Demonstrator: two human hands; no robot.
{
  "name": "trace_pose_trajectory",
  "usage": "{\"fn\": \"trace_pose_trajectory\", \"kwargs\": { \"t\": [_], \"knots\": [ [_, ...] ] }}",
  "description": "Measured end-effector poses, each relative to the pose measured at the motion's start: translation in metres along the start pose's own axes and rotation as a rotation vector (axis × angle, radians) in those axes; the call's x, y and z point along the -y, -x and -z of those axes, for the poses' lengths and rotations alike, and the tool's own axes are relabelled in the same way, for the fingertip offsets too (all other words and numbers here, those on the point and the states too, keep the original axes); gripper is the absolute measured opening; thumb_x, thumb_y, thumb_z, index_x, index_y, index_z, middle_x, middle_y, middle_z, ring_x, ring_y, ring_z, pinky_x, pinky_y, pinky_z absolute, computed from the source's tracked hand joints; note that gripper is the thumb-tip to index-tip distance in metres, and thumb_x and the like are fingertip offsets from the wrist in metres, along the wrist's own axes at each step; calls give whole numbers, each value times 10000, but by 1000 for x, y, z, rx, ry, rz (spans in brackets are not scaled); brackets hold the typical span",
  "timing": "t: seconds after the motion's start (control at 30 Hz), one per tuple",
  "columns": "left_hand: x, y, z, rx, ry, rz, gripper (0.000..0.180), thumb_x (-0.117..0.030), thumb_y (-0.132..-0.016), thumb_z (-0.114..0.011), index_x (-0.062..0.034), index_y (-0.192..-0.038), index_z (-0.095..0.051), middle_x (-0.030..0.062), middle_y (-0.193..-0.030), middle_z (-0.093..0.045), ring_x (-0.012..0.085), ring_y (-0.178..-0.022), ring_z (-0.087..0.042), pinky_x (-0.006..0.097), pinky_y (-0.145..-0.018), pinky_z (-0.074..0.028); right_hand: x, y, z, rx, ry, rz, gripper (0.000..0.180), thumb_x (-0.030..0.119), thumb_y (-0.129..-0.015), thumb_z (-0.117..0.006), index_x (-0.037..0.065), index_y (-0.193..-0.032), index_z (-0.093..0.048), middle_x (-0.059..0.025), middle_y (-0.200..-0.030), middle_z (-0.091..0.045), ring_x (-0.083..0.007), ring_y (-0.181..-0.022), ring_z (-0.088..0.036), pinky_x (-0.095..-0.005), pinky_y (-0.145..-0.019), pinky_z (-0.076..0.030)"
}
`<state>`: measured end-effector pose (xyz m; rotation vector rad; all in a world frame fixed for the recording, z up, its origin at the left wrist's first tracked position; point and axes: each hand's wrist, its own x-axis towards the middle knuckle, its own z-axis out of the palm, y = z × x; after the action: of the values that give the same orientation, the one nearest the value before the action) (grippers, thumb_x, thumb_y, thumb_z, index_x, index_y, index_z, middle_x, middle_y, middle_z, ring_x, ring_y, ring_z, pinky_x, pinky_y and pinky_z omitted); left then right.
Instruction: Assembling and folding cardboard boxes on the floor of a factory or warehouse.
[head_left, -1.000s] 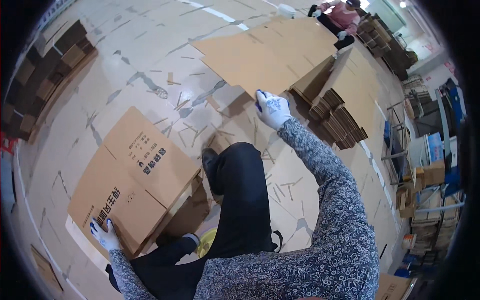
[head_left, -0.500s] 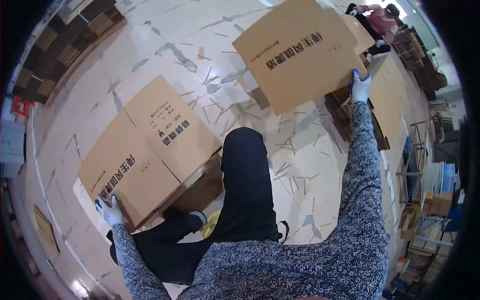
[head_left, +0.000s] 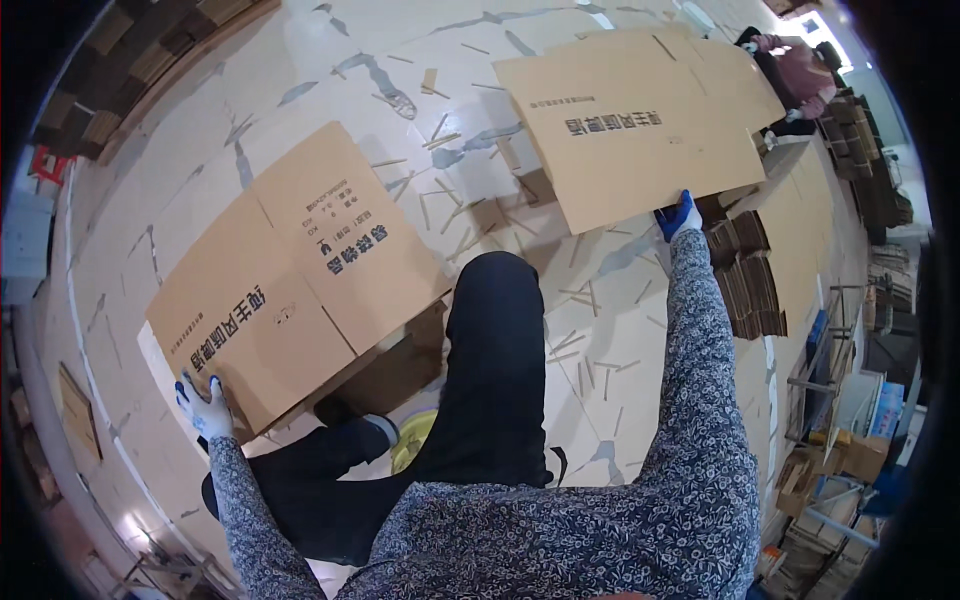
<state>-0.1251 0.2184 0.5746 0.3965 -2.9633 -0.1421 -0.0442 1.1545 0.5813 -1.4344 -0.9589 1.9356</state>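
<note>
My left hand (head_left: pixel 206 407), in a white and blue glove, rests at the near left corner of a flat printed cardboard sheet (head_left: pixel 300 265). Its fingers are spread and hold nothing. This sheet lies raised above the floor to the left of my knee, with brown cardboard (head_left: pixel 395 365) under its near edge. To the right, my gloved right hand (head_left: pixel 681 218) is closed on the near edge of a second cardboard sheet (head_left: pixel 640 150). That sheet hangs tilted over a stack of folded cardboard (head_left: pixel 742 270); part of the stack is hidden by it.
Cardboard strips (head_left: pixel 455 215) litter the floor ahead. A yellow-green basin (head_left: pixel 412 440) sits beside my left foot. At the far right another person (head_left: pixel 800 80) crouches beside cardboard. Bundles (head_left: pixel 120 70) stand far left; a metal rack (head_left: pixel 835 380) stands on the right.
The right-hand sheet has turned and flattened, its far end swinging right toward the other person. My right hand has moved left and nearer along its edge. My left hand has shifted slightly left.
</note>
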Motion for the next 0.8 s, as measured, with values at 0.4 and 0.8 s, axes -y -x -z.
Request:
{"fn": "trace_pose_trajectory", "kwargs": {
  "t": [0.4, 0.8],
  "knots": [
    [-44, 7, -21, 322, 996, -59, 519, -212, -986, -579, -3, -1439, -430, 160, -1408, -503, 241, -1276, -497, 355, -1067, -406, 6, 177, -74, 775, -63, 56, 341, 188, -1007, -521, 0, -1291, -523, -158, -1290, -603, -285, -1179, -602, -458, -1012, -506],
    [-110, 0, 64, 351, 1893, 148, 451, -186, -942, -614, 15, -1335, -521, 101, -1176, -648, 195, -1052, -617, 298, -912, -499, -179, 403, -135, 857, 501, 66, 362, 209, -1003, -541, 12, -1306, -530, -150, -1314, -590, -263, -1183, -593, -402, -974, -514]
  ]
}}
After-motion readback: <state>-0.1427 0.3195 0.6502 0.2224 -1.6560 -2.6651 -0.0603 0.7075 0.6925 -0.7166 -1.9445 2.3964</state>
